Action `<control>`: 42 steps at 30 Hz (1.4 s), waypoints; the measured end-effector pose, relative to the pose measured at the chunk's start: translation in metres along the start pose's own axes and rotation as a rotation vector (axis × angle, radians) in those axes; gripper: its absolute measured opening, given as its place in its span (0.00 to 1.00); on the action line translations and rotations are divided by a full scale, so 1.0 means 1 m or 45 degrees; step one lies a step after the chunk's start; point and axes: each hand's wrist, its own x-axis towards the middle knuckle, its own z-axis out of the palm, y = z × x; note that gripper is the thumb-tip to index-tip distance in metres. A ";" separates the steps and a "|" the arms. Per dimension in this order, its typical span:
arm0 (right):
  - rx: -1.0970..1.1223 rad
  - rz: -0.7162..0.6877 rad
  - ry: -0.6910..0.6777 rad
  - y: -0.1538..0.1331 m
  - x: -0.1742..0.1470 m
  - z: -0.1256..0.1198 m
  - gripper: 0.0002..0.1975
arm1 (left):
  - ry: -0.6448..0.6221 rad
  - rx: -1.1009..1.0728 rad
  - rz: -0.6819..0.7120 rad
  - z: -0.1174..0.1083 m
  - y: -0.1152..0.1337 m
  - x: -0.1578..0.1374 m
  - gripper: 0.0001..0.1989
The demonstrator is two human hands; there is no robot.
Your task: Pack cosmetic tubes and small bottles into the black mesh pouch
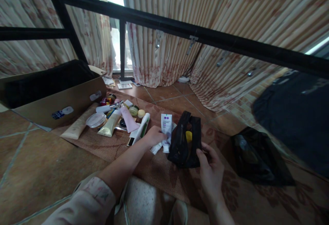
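My left hand (154, 136) has its fingers closed at the edge of a white tube with purple print (167, 122), which lies on the mat beside a black mesh pouch. Another white packet or tube (156, 148) lies partly under this hand. The black pouch (180, 142) stands unzipped, with something yellow (189, 136) visible inside. At its right edge, my right hand (211, 165) pinches the fabric between thumb and fingers. Just left of my left hand are a white and green tube (144, 125) and a pink tube (129, 119).
A cardboard box (64, 106) holding something black stands at the left. Near it lie a gold tube (110, 123), a beige tube (80, 122), a clear round case (96, 119) and several small jars. A black bag (259, 156) lies at right. A dark metal rail (164, 19) crosses above.
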 end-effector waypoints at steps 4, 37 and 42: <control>0.010 0.012 -0.012 0.000 0.000 0.000 0.18 | -0.006 -0.416 -0.080 0.002 0.012 -0.004 0.05; 0.004 0.047 -0.021 -0.001 0.000 0.001 0.20 | 0.270 0.592 0.107 -0.008 0.005 0.001 0.06; 0.027 0.034 -0.029 0.000 0.001 0.002 0.20 | 0.642 1.163 0.295 -0.022 0.016 -0.002 0.11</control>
